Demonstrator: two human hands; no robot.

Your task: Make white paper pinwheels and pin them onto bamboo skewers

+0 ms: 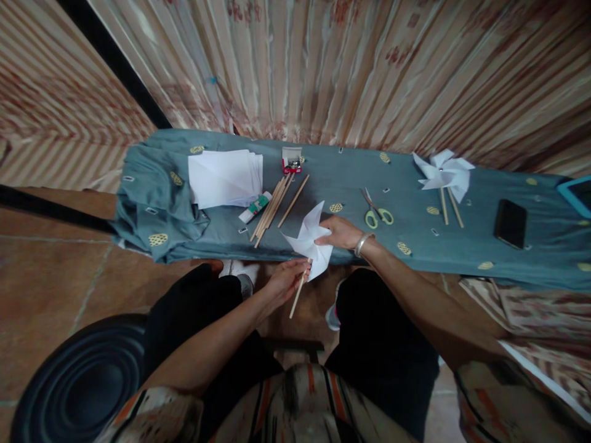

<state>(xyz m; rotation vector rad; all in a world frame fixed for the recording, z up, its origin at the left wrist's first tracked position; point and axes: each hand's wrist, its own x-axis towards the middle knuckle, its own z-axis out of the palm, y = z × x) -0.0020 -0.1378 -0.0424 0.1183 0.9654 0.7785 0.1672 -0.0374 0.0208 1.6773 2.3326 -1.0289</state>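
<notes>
A white paper pinwheel point(308, 239) on a thin wooden stick point(297, 299) is held at the near edge of the cloth-covered table. My left hand point(287, 278) is closed around the stick just below the folded blades. From the right, my right hand point(340, 233) pinches one paper blade, a bangle at its wrist. The pin at the pinwheel's centre is hard to make out. Scissors with pale green handles point(377, 215) lie to the right of my right hand. Several loose wooden sticks point(272, 209) rest to the left of the pinwheel.
A stack of white paper point(224, 178), a glue stick point(255, 207) and a small red box of pins point(292, 162) are on the left half. Finished-looking pinwheels point(446, 172), a black phone point(510, 224) and a blue-edged device point(577, 195) lie right. A black stool point(83, 375) stands at lower left.
</notes>
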